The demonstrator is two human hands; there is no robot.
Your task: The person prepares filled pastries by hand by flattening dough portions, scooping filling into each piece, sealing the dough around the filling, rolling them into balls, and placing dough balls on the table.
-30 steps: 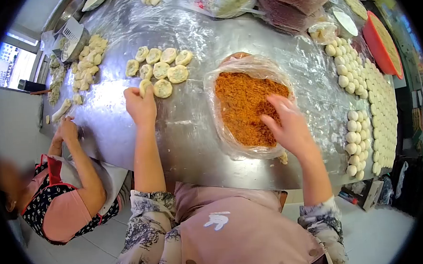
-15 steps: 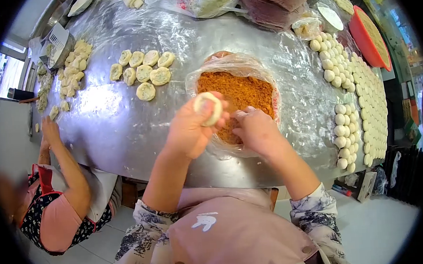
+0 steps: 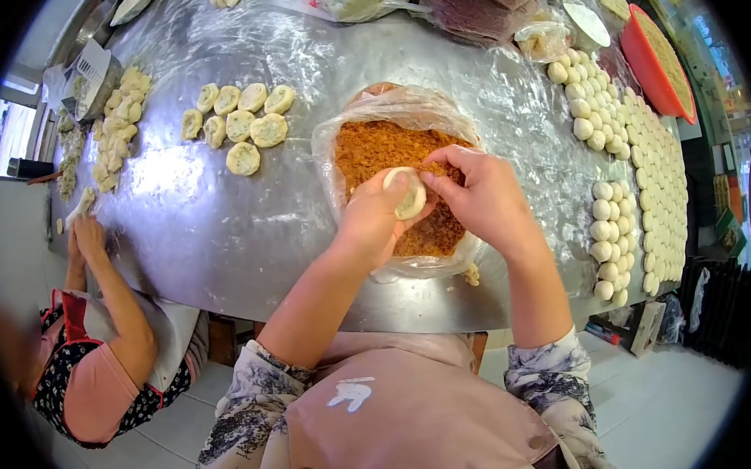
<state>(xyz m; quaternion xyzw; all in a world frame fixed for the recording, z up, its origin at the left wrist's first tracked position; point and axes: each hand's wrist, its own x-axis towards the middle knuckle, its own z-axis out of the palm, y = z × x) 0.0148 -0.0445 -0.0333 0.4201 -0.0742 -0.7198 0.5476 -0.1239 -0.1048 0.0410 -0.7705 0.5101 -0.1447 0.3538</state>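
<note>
A pale, hollowed dough piece [image 3: 407, 194] is held in my left hand [image 3: 375, 220], over the front part of the orange-brown filling [image 3: 371, 150]. Close beside it on the right, my right hand [image 3: 482, 193] pinches its thumb and fingers together, with a bit of orange filling at the tips. The filling lies in an open clear plastic bag [image 3: 325, 165] on the metal table [image 3: 224, 259]. To the left of the bag sits a group of flattened dough pieces [image 3: 238, 125] with greenish-flecked middles.
Round dough balls [image 3: 600, 231] and rows of flat pieces [image 3: 662, 194] cover the right side. A red basin [image 3: 655, 63] stands at the back right, bagged fillings [image 3: 482, 8] at the back. At the left, a co-worker [image 3: 111, 367] handles dough near a dough pile [image 3: 119, 120].
My left hand has taken a dough piece from the group and brought it over the bag. My right hand has closed its fingers and come up beside the dough.
</note>
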